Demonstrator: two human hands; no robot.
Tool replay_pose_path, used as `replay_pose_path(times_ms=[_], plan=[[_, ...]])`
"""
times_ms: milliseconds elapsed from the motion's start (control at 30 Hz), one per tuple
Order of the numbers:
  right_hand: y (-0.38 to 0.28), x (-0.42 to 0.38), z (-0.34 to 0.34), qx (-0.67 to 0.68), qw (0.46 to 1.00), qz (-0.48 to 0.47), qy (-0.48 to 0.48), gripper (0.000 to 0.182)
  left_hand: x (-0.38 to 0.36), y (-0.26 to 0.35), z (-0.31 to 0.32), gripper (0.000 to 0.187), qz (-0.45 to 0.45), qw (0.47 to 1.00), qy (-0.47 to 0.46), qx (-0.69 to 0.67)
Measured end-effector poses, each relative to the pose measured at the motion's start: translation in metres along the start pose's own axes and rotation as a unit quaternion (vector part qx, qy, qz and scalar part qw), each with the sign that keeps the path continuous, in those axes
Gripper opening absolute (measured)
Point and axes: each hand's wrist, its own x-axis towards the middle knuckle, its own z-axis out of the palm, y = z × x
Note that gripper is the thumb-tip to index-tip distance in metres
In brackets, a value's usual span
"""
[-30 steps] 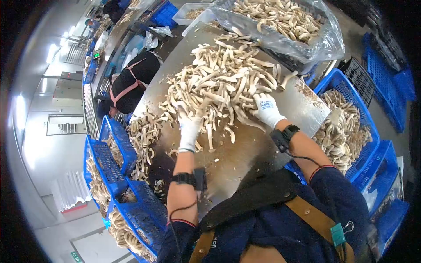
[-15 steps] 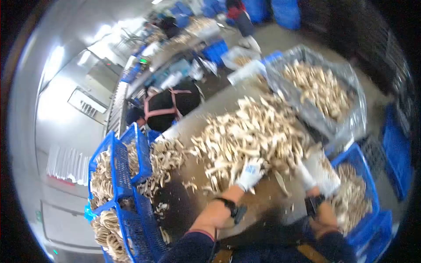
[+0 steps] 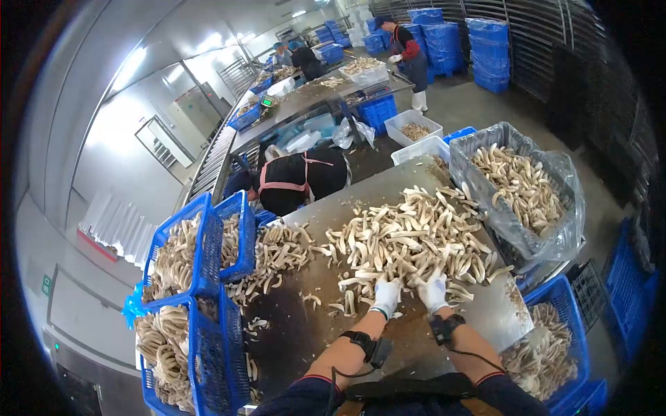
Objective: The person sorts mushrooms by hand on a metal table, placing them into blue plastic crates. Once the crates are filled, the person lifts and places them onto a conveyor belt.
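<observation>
A large heap of pale, elongated mushrooms (image 3: 409,239) lies on the metal table (image 3: 409,353). My left hand (image 3: 386,296), in a white glove, touches the heap's near edge, its fingertips among the mushrooms. Close to its right, my right hand (image 3: 433,292), also gloved, rests against the same edge. The fingertips of both hands are partly hidden by mushrooms, and whether either holds one is unclear. A smaller mushroom pile (image 3: 277,253) lies on the table's left side.
Blue baskets (image 3: 198,277) of mushrooms stand at the left, another blue basket (image 3: 579,347) at the lower right. A plastic-lined crate (image 3: 517,187) stands at the right. One person (image 3: 302,180) bends beyond the table; another person (image 3: 406,55) stands farther back.
My right hand has moved left, closer to my left hand. The camera view has shifted, and the bent person and the far workers show more clearly.
</observation>
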Motion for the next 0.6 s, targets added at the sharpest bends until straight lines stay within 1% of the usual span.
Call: replay_pose_path(times_ms=[33, 67, 133, 167, 200, 267, 300, 333, 367, 400, 433, 467, 500, 533, 567, 600], plan=[[-0.012, -0.001, -0.003, -0.038, 0.999, 0.016, -0.012, 0.080, -0.023, 0.030, -0.005, 0.027, -0.029, 0.999, 0.023, -0.031], [-0.021, -0.002, -0.006, -0.074, 0.996, 0.033, -0.025, 0.081, -0.026, 0.029, -0.006, 0.040, 0.021, 0.997, 0.074, -0.010], [-0.011, 0.005, -0.003, -0.089, 0.995, 0.030, -0.037, 0.081, -0.027, 0.031, -0.015, 0.046, -0.031, 0.995, 0.042, -0.089], [-0.013, 0.008, -0.004, -0.084, 0.995, 0.031, -0.047, 0.078, -0.021, 0.030, -0.016, 0.049, 0.013, 0.987, 0.042, -0.153], [-0.011, 0.011, -0.003, -0.050, 0.997, 0.030, -0.043, 0.076, -0.022, 0.024, -0.018, 0.052, -0.026, 0.990, 0.013, -0.135], [0.011, 0.014, 0.012, 0.085, 0.996, 0.016, -0.014, 0.070, -0.006, 0.005, -0.021, 0.056, 0.067, 0.997, -0.032, -0.036], [0.006, 0.003, 0.006, 0.200, 0.978, -0.009, -0.057, 0.063, -0.026, 0.030, -0.019, 0.058, -0.023, 0.993, -0.097, -0.067], [0.001, -0.008, 0.000, 0.320, 0.941, -0.022, -0.106, 0.055, -0.045, 0.056, -0.017, 0.061, -0.115, 0.977, -0.156, -0.085], [-0.007, -0.020, -0.007, 0.427, 0.890, -0.024, -0.157, 0.048, -0.034, 0.037, -0.019, 0.062, 0.052, 0.971, -0.199, 0.125], [-0.009, -0.025, -0.017, 0.189, 0.965, -0.019, -0.183, 0.046, -0.037, 0.035, -0.022, 0.063, 0.214, 0.893, -0.227, 0.325], [0.024, -0.029, 0.007, 0.128, 0.974, -0.167, -0.085, 0.039, -0.040, 0.034, -0.017, 0.060, 0.169, 0.917, -0.253, 0.258], [0.028, -0.028, 0.004, 0.170, 0.970, -0.137, -0.108, 0.037, -0.055, 0.052, -0.013, 0.057, 0.121, 0.936, -0.272, 0.189], [0.028, -0.026, -0.001, 0.212, 0.963, -0.108, -0.130, 0.035, -0.062, 0.056, -0.006, 0.056, 0.018, 0.958, -0.281, 0.056], [0.026, -0.020, -0.006, 0.254, 0.952, -0.079, -0.151, 0.034, -0.065, 0.058, -0.001, 0.054, -0.085, 0.952, -0.283, -0.079], [0.008, -0.025, -0.015, 0.425, 0.894, 0.020, -0.143, 0.025, -0.066, 0.058, 0.000, 0.054, -0.015, 0.972, -0.235, -0.009], [0.001, -0.022, -0.022, 0.476, 0.865, 0.041, -0.151, 0.026, -0.060, 0.051, 0.002, 0.056, -0.025, 0.965, -0.251, -0.075]])
